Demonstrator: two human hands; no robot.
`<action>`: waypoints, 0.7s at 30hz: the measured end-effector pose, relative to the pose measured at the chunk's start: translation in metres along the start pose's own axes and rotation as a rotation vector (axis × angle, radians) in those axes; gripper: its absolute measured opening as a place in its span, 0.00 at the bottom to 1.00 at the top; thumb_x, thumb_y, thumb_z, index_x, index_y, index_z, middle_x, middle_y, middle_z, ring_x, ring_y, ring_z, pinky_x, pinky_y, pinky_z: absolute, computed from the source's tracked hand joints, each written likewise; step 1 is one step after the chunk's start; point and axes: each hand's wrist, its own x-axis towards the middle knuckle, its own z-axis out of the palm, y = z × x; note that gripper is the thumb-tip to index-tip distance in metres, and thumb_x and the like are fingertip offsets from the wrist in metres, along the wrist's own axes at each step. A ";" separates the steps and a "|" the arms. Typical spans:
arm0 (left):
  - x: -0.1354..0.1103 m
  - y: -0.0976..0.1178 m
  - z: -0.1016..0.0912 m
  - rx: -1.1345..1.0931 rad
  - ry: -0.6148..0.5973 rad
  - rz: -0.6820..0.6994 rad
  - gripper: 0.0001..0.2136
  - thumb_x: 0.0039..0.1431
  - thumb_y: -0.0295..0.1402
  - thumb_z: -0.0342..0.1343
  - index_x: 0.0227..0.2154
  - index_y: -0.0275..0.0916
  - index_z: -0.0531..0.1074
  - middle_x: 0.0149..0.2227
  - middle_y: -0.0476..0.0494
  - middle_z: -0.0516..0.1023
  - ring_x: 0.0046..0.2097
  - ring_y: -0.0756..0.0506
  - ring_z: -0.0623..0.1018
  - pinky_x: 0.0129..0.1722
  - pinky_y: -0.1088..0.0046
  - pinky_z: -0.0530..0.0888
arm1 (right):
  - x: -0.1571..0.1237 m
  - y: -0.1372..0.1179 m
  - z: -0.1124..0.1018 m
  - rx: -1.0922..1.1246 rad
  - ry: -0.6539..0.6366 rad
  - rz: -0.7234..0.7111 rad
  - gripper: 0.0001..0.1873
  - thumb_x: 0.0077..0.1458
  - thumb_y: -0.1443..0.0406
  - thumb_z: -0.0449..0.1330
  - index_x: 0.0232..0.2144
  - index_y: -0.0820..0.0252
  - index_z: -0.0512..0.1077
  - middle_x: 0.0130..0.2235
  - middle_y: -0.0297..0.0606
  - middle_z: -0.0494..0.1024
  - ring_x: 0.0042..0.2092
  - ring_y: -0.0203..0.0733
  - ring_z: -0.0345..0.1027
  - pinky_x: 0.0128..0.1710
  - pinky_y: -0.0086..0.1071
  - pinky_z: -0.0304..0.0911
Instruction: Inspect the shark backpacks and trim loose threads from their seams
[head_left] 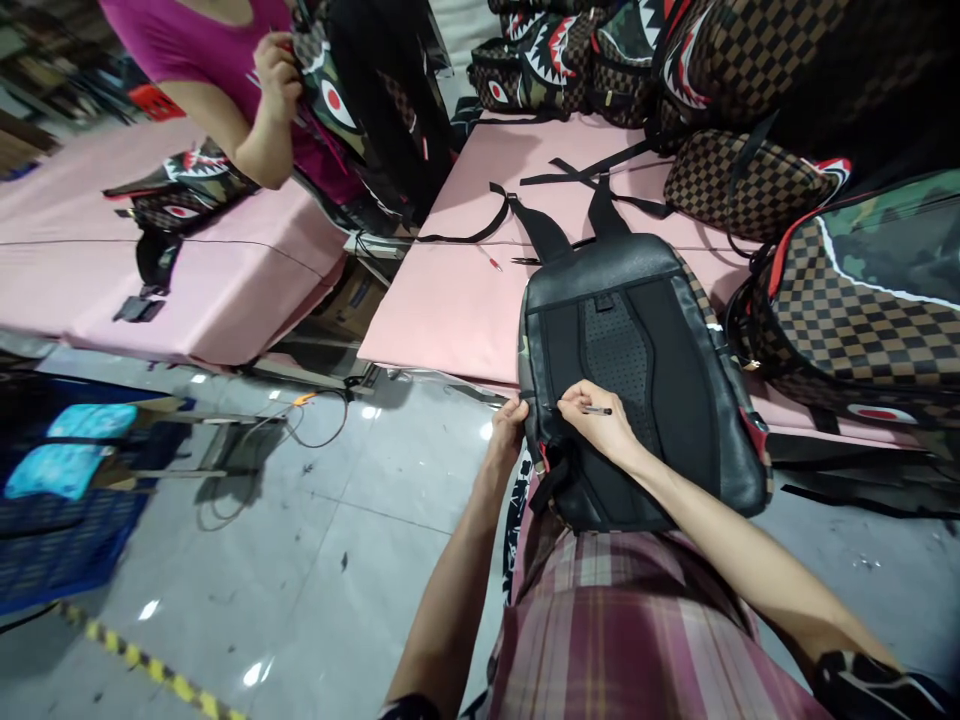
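A black backpack lies back-panel up, half on the pink table and half over my lap. My left hand is closed on the backpack's lower left edge. My right hand rests on the back panel, fingers pinched around a thin pen-like tool that points right. The backpack's black straps trail away across the table. A small red-tipped pen lies loose on the table beyond the bag.
Several checkered and camouflage shark-mouth backpacks are piled at the right and back. Another person in a magenta top holds a similar backpack at the far left table. Blue crates stand on the grey floor at left.
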 end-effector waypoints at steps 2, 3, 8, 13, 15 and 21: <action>0.000 0.000 0.000 -0.008 -0.004 -0.004 0.16 0.38 0.41 0.64 0.27 0.36 0.70 0.24 0.51 0.73 0.23 0.52 0.69 0.26 0.76 0.65 | 0.000 -0.001 0.004 -0.073 0.029 -0.028 0.08 0.49 0.60 0.57 0.25 0.57 0.72 0.22 0.28 0.73 0.26 0.34 0.65 0.26 0.26 0.54; -0.001 0.000 0.000 -0.013 -0.006 -0.004 0.16 0.38 0.41 0.64 0.26 0.36 0.70 0.23 0.51 0.72 0.23 0.53 0.69 0.25 0.76 0.65 | 0.000 -0.001 0.006 -0.106 0.036 -0.061 0.08 0.49 0.60 0.57 0.23 0.57 0.71 0.22 0.28 0.72 0.25 0.33 0.65 0.27 0.26 0.53; -0.001 -0.002 -0.002 -0.051 -0.031 0.006 0.16 0.39 0.41 0.65 0.26 0.36 0.69 0.21 0.54 0.69 0.21 0.55 0.65 0.23 0.78 0.62 | -0.011 0.002 0.015 -0.255 -0.006 -0.370 0.12 0.57 0.60 0.53 0.25 0.58 0.70 0.25 0.31 0.72 0.28 0.32 0.63 0.29 0.25 0.51; 0.001 -0.004 -0.003 -0.109 -0.062 0.013 0.17 0.38 0.41 0.66 0.27 0.35 0.69 0.20 0.54 0.68 0.20 0.56 0.63 0.21 0.79 0.60 | -0.021 0.002 0.024 -0.579 -0.002 -0.584 0.16 0.62 0.63 0.47 0.26 0.59 0.70 0.28 0.35 0.73 0.30 0.35 0.61 0.30 0.28 0.50; 0.000 -0.004 -0.002 -0.135 -0.070 0.017 0.17 0.38 0.41 0.66 0.27 0.35 0.69 0.20 0.55 0.67 0.20 0.56 0.63 0.21 0.79 0.60 | -0.022 0.001 0.029 -0.688 0.029 -0.633 0.16 0.62 0.64 0.48 0.25 0.59 0.70 0.27 0.36 0.72 0.29 0.36 0.60 0.29 0.30 0.48; -0.006 -0.005 -0.002 -0.187 -0.098 0.034 0.15 0.43 0.39 0.64 0.29 0.35 0.70 0.25 0.51 0.71 0.25 0.54 0.68 0.27 0.77 0.64 | -0.024 -0.010 0.046 -0.869 0.072 -0.707 0.13 0.57 0.73 0.51 0.23 0.59 0.69 0.24 0.36 0.70 0.28 0.37 0.58 0.28 0.33 0.47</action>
